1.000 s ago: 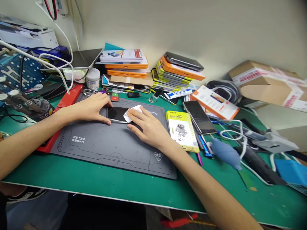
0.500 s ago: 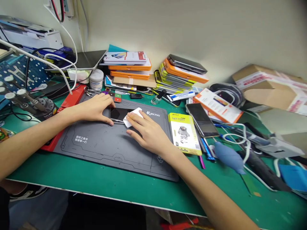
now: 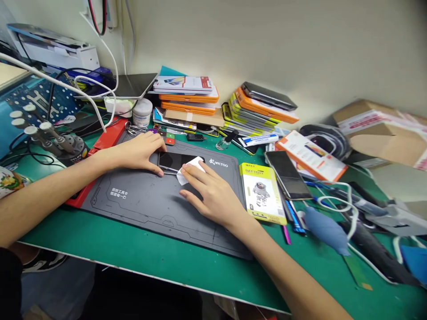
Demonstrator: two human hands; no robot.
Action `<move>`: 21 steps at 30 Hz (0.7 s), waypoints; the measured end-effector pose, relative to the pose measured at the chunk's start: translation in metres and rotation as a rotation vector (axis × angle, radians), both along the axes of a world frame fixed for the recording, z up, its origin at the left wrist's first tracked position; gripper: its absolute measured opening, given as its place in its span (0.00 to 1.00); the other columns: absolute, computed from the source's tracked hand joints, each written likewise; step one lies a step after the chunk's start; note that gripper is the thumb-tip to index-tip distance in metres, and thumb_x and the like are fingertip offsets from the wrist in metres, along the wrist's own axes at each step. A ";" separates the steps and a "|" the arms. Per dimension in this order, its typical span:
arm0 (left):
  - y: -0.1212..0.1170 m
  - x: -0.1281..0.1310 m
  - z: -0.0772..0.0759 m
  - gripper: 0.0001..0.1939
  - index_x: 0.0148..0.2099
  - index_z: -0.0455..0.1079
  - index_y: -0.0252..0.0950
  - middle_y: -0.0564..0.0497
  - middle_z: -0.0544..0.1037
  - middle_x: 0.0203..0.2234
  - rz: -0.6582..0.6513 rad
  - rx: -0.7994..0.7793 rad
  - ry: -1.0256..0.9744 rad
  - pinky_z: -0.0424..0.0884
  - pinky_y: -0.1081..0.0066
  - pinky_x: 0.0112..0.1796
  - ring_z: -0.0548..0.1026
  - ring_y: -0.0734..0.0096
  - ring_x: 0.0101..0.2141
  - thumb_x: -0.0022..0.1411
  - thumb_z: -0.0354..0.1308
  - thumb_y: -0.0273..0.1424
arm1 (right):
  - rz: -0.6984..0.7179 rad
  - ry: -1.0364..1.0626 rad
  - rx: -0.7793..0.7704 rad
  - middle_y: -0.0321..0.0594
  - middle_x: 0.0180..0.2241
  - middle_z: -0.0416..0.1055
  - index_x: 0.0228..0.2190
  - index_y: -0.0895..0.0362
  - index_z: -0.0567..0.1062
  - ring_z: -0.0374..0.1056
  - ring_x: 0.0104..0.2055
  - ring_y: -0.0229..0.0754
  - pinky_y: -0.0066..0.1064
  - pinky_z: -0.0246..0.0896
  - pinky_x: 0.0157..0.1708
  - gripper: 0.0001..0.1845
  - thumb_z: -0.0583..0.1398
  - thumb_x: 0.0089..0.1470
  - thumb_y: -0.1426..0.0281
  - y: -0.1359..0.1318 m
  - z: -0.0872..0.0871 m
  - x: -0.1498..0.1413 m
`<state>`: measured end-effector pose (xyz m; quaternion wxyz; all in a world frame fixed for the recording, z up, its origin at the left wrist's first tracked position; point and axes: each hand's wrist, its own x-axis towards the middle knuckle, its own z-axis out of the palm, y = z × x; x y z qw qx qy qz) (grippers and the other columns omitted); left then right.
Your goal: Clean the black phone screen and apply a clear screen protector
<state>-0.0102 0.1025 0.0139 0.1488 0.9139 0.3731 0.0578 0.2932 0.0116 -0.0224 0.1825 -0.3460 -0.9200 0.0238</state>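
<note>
A dark-screened smartphone point(image 3: 171, 161) lies flat on the grey work mat point(image 3: 143, 206), its long side running left to right. My left hand point(image 3: 144, 151) grips its left end, thumb at the near edge and fingers at the far edge. Under the fingers of my right hand point(image 3: 215, 193) is a folded white wipe point(image 3: 197, 163), pressed against the right part of the phone. The hand and wipe hide some of that end. Beside the mat on the right rests a yellow and white battery box point(image 3: 262, 193).
Behind the mat stand stacked orange and white boxes point(image 3: 188, 98) and a white jar point(image 3: 142, 112). A screwdriver holder point(image 3: 68, 149) is at left. Another phone point(image 3: 288, 175), a blue air blower point(image 3: 327, 230) and tangled cables crowd the right of the green bench point(image 3: 150, 262).
My right hand and the wipe have shifted slightly toward the phone's right end. My left hand stays on the left end. The whole view has moved a little.
</note>
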 end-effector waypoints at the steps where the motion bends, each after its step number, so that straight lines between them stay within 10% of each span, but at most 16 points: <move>1: 0.000 0.000 0.000 0.44 0.60 0.72 0.37 0.39 0.77 0.60 -0.002 -0.005 -0.003 0.64 0.58 0.61 0.72 0.46 0.60 0.64 0.59 0.71 | 0.005 0.006 -0.008 0.58 0.69 0.75 0.70 0.62 0.75 0.71 0.73 0.59 0.62 0.57 0.80 0.30 0.55 0.79 0.57 0.000 0.000 0.000; 21: 0.001 -0.003 -0.002 0.41 0.60 0.72 0.37 0.40 0.78 0.58 0.010 -0.014 -0.008 0.65 0.59 0.60 0.73 0.47 0.59 0.62 0.67 0.65 | -0.018 0.009 -0.122 0.53 0.74 0.69 0.73 0.57 0.71 0.63 0.78 0.59 0.63 0.49 0.81 0.33 0.54 0.79 0.53 0.032 0.000 -0.023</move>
